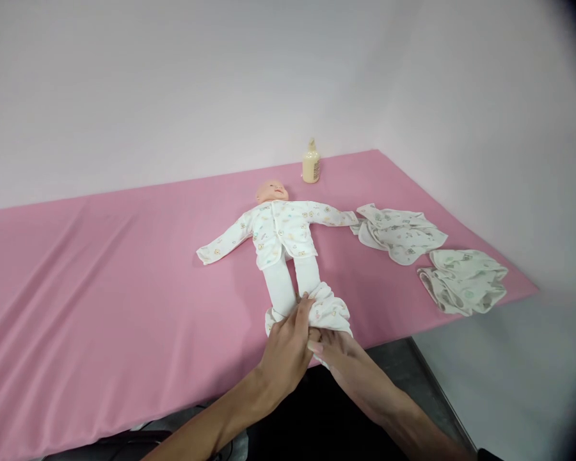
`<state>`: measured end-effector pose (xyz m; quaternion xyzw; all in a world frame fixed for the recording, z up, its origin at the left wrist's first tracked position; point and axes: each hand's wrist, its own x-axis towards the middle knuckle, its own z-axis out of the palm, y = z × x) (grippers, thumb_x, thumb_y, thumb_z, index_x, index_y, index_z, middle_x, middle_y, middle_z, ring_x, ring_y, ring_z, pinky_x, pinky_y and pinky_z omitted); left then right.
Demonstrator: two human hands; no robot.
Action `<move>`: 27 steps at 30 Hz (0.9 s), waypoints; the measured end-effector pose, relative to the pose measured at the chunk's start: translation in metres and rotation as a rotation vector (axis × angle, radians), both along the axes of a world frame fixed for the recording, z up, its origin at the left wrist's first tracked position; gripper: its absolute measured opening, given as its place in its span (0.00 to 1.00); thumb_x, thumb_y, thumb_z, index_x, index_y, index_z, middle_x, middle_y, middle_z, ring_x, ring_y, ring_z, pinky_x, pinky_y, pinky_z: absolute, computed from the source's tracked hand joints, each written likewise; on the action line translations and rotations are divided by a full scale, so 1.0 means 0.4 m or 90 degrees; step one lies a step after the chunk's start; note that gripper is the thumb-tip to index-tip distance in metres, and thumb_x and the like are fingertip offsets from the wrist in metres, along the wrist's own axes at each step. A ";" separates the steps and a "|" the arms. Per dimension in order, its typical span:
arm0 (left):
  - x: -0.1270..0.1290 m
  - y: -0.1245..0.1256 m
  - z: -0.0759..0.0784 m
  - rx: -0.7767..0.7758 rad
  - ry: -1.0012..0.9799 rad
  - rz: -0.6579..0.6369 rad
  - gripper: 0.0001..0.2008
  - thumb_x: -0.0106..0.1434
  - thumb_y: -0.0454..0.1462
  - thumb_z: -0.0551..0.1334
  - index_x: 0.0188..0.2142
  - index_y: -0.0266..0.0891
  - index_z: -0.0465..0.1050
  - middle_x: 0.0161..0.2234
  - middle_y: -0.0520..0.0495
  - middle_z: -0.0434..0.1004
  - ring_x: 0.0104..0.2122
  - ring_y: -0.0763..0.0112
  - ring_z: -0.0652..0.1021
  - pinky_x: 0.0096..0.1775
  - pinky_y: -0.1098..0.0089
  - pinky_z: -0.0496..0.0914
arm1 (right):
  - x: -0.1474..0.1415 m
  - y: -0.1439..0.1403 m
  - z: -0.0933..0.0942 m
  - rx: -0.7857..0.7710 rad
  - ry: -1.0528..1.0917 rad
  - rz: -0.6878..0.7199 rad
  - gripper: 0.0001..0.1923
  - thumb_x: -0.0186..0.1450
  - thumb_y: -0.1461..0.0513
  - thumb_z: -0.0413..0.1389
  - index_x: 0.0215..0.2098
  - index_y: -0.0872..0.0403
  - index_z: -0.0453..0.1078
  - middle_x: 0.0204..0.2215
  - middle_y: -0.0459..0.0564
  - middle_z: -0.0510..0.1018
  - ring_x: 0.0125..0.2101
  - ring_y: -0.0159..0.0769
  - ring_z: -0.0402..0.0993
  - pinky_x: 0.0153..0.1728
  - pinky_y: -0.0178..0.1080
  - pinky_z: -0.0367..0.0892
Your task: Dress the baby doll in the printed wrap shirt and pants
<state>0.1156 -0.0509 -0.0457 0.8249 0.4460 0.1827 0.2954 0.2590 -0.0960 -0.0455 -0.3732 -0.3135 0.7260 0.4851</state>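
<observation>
Trousers [327, 310] bunched at doll's [281, 240] feet, both hands on them.
L hand [288, 349] & R hand [338, 355] pinch the cloth shut; doll lies just beyond grip, folded cloths [400, 234] further R, bottle [311, 163] well beyond.

doll's [281, 246] feet hidden inside the bunched trousers [329, 312] and under the left hand [288, 349]. right hand [340, 358] fingertips partly covered by the left hand. bottle [311, 163] label too small to read. desk [100, 275] cut off by the left edge. both forearms cut off by the bottom edge.
</observation>
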 end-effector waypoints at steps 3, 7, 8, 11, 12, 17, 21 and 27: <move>0.004 0.012 0.005 -0.013 0.004 0.017 0.24 0.69 0.33 0.49 0.64 0.36 0.56 0.58 0.36 0.69 0.56 0.55 0.73 0.52 0.54 0.69 | 0.035 -0.013 0.006 0.020 -0.126 0.039 0.23 0.69 0.55 0.54 0.62 0.45 0.63 0.61 0.48 0.67 0.63 0.36 0.58 0.66 0.43 0.51; 0.010 0.024 -0.001 -0.046 -0.028 0.076 0.20 0.69 0.34 0.50 0.60 0.40 0.61 0.51 0.42 0.76 0.46 0.62 0.78 0.48 0.60 0.70 | 0.064 -0.015 0.028 0.099 -0.256 0.064 0.21 0.72 0.55 0.50 0.62 0.45 0.63 0.59 0.48 0.69 0.60 0.35 0.63 0.64 0.41 0.55; 0.011 0.025 -0.004 -0.062 -0.049 0.096 0.20 0.69 0.34 0.50 0.59 0.41 0.62 0.48 0.44 0.78 0.44 0.64 0.78 0.47 0.62 0.71 | 0.065 -0.015 0.030 0.117 -0.282 0.056 0.20 0.72 0.55 0.49 0.61 0.45 0.64 0.57 0.47 0.70 0.58 0.35 0.65 0.63 0.40 0.57; 0.016 0.028 -0.012 -0.106 -0.119 0.147 0.17 0.69 0.34 0.49 0.55 0.42 0.66 0.42 0.48 0.80 0.37 0.70 0.79 0.42 0.68 0.71 | 0.055 -0.015 0.014 0.175 -0.382 -0.015 0.18 0.73 0.56 0.46 0.58 0.48 0.68 0.51 0.49 0.75 0.47 0.35 0.72 0.54 0.38 0.66; 0.019 0.029 -0.012 -0.115 -0.137 0.157 0.16 0.69 0.34 0.49 0.53 0.42 0.68 0.40 0.49 0.80 0.35 0.71 0.78 0.40 0.69 0.71 | 0.050 -0.014 0.002 0.195 -0.427 -0.046 0.17 0.73 0.56 0.46 0.56 0.49 0.69 0.48 0.49 0.76 0.43 0.34 0.73 0.49 0.37 0.68; 0.034 0.039 0.003 -0.127 -0.160 0.204 0.12 0.66 0.34 0.53 0.46 0.41 0.71 0.35 0.53 0.79 0.26 0.76 0.75 0.33 0.73 0.69 | 0.035 0.008 -0.069 0.305 -0.669 -0.218 0.13 0.72 0.59 0.49 0.46 0.52 0.73 0.34 0.48 0.79 0.29 0.33 0.72 0.32 0.36 0.66; 0.039 0.043 0.009 -0.128 -0.163 0.216 0.11 0.66 0.36 0.52 0.43 0.40 0.71 0.39 0.50 0.78 0.28 0.75 0.75 0.33 0.72 0.69 | 0.030 0.034 -0.078 0.325 -0.674 -0.250 0.11 0.71 0.58 0.49 0.42 0.51 0.74 0.37 0.50 0.80 0.32 0.36 0.75 0.33 0.37 0.67; 0.035 0.028 -0.008 -0.146 -0.162 0.223 0.18 0.68 0.39 0.52 0.56 0.40 0.65 0.52 0.42 0.71 0.48 0.64 0.74 0.43 0.66 0.71 | 0.010 0.016 -0.083 0.159 -0.421 -0.283 0.13 0.69 0.55 0.53 0.47 0.49 0.74 0.43 0.50 0.80 0.43 0.41 0.76 0.44 0.42 0.72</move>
